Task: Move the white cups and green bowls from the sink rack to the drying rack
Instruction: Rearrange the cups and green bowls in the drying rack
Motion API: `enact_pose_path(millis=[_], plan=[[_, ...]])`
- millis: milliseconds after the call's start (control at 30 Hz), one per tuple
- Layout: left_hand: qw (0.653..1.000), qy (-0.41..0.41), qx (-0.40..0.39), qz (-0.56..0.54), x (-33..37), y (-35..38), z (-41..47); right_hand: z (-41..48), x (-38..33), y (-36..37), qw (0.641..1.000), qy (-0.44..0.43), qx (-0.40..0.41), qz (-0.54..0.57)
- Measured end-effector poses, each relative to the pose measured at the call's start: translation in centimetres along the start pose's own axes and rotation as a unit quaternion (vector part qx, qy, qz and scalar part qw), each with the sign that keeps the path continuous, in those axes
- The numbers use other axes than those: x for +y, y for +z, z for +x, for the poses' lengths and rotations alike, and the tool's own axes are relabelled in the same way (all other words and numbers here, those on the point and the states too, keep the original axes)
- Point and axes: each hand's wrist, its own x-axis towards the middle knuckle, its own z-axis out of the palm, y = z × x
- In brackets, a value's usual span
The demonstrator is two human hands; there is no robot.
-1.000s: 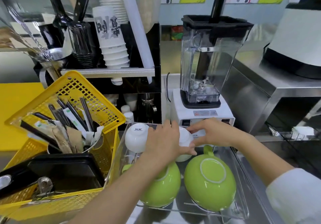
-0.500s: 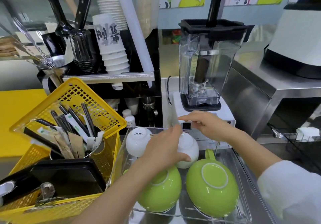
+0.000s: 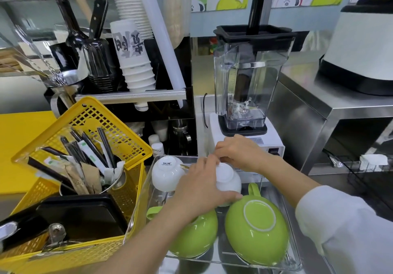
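Both hands meet over an upside-down white cup point(image 3: 228, 179) at the back of the clear rack point(image 3: 294, 250). Left hand point(image 3: 200, 190) is cupped around the cup's near side, thumb under it; right hand point(image 3: 238, 152) hovers just behind, fingers curled and pinched at the cup's base rim. A second white cup point(image 3: 167, 172) sits upside down just to the left. Two green bowls point(image 3: 257, 229) lie face down in front. A yellow basket point(image 3: 93, 125) of utensils stands left, a blender point(image 3: 248, 78) behind.

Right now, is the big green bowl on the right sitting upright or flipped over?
Flipped over: the green bowl shows its pale ringed base facing up, in the clear rack.
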Motion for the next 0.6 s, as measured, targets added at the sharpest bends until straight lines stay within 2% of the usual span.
enact_pose_path(millis=[133,400,500,600], plan=[[0.996,-0.056,0.032,0.062,0.2,0.7,0.2,-0.4,0.0,0.8,1.0,0.013,0.015,0.0],[0.999,-0.054,0.002,-0.005,0.0,-0.2,0.3,-1.3,0.6,0.6,0.999,0.003,0.049,-0.011],[0.997,-0.051,-0.028,-0.058,-0.4,-0.6,0.5,-1.9,1.1,0.4,0.999,0.04,0.009,0.01],[0.997,-0.025,-0.013,-0.069,-0.8,-0.9,0.8,-2.5,1.2,0.1,0.999,0.043,-0.001,-0.004]])
